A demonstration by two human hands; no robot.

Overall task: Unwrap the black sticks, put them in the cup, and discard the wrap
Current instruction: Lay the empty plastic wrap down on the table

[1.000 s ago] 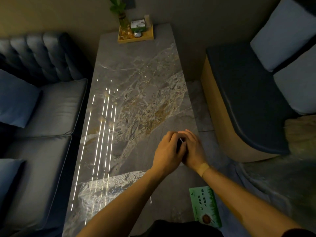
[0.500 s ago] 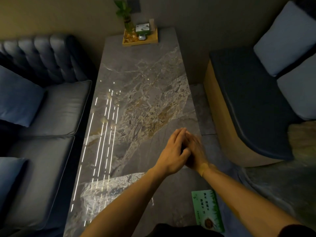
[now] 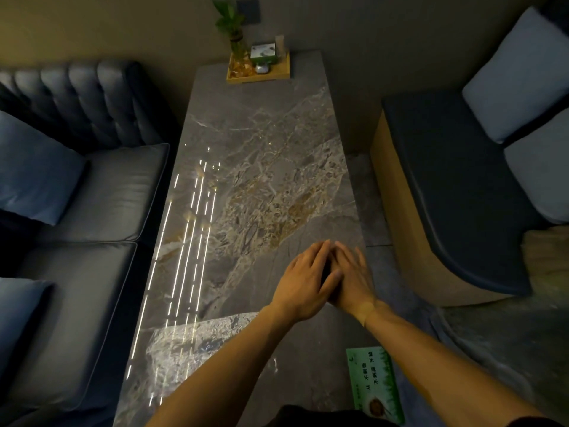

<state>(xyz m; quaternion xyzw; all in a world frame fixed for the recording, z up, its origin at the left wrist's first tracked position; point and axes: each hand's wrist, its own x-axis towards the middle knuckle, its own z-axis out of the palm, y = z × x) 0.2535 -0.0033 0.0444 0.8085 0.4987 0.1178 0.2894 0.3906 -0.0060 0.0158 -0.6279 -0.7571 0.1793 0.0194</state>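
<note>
My left hand (image 3: 303, 283) and my right hand (image 3: 354, 277) are pressed palm to palm above the near right part of the marble table (image 3: 261, 143), fingers stretched forward. A thin dark object, apparently the black sticks (image 3: 325, 272), shows only as a sliver in the gap between the palms. Whether wrap is still on it is hidden. I see no cup near my hands.
A wooden tray (image 3: 281, 73) at the table's far end carries a plant in a glass vase (image 3: 237, 46), a green-and-white box (image 3: 263, 53) and a small tall beige container (image 3: 279, 44). A green printed card (image 3: 377, 382) lies at the near right edge. A sofa flanks the left, a bench the right.
My hands have gone from curled around the dark object to flat against each other with the fingers extended. The view has shifted slightly.
</note>
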